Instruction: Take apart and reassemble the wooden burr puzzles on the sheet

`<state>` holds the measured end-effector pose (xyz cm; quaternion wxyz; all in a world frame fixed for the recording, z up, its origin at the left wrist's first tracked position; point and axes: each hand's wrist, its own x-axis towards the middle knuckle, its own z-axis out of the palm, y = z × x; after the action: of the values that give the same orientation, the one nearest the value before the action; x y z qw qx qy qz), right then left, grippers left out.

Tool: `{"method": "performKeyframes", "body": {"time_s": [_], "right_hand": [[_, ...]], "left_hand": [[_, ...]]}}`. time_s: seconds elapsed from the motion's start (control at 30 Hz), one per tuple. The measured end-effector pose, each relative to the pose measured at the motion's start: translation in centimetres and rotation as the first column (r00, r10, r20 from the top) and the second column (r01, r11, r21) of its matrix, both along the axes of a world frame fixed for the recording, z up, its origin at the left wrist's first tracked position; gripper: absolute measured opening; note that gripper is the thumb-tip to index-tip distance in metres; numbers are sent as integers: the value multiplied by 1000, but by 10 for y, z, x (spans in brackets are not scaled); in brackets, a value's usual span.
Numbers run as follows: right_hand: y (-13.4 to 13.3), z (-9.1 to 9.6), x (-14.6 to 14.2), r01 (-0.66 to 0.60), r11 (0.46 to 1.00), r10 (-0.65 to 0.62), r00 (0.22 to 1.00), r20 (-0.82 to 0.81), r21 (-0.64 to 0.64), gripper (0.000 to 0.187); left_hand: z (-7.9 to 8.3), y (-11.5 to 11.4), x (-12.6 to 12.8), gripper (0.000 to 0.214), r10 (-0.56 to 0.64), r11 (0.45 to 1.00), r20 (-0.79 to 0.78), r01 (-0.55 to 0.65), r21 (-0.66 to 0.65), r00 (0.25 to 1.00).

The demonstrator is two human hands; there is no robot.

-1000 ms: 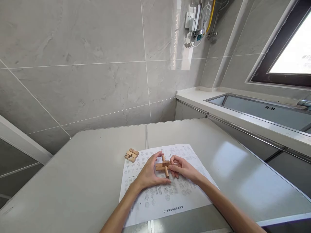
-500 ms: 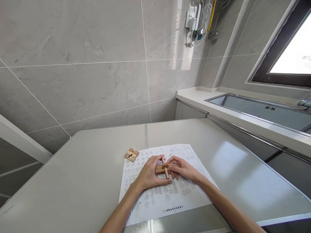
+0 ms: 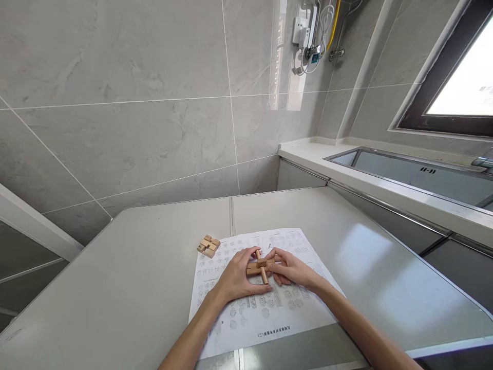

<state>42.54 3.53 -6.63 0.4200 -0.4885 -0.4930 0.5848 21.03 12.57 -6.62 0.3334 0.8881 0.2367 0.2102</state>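
Observation:
A small wooden cross-shaped puzzle assembly [image 3: 261, 268] rests on a printed instruction sheet [image 3: 262, 308] in the middle of the grey table [image 3: 115, 288]. My left hand [image 3: 234, 277] grips its left end, fingers curled over the top. From the right, my right hand [image 3: 292, 270] pinches the crossing pieces, fingers closed on the wood. A short wooden rod sticks out toward me between the two hands. A separate pile of notched wooden blocks [image 3: 208, 246] lies just off the sheet's upper left corner.
The tiled wall [image 3: 134, 103] rises close behind the table. At the right there is a white counter with a steel sink [image 3: 416, 172] under a window. Sockets and cables [image 3: 311, 36] hang on the wall at the top.
My left hand's fingers have closed down over the puzzle's left end, and my right hand has shifted slightly closer onto the crossing pieces. The assembly stays in place.

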Motion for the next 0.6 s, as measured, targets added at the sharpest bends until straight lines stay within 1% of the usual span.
{"method": "performKeyframes", "body": {"time_s": [0.13, 0.33, 0.5, 0.6], "right_hand": [[-2, 3, -2, -16, 1000, 16, 1000, 17, 1, 47], [-1, 1, -4, 20, 999, -19, 1000, -22, 40, 48], [-1, 1, -3, 22, 998, -19, 998, -60, 52, 46], [-1, 2, 0, 14, 998, -7, 994, -106, 64, 43]], "left_hand": [[-1, 1, 0, 94, -1, 1000, -2, 1, 31, 1000], [3, -1, 0, 94, -28, 995, -19, 30, 94, 999], [3, -4, 1, 102, 15, 996, 6, -15, 83, 1000], [4, -5, 1, 96, 30, 997, 15, -31, 75, 999]]}}
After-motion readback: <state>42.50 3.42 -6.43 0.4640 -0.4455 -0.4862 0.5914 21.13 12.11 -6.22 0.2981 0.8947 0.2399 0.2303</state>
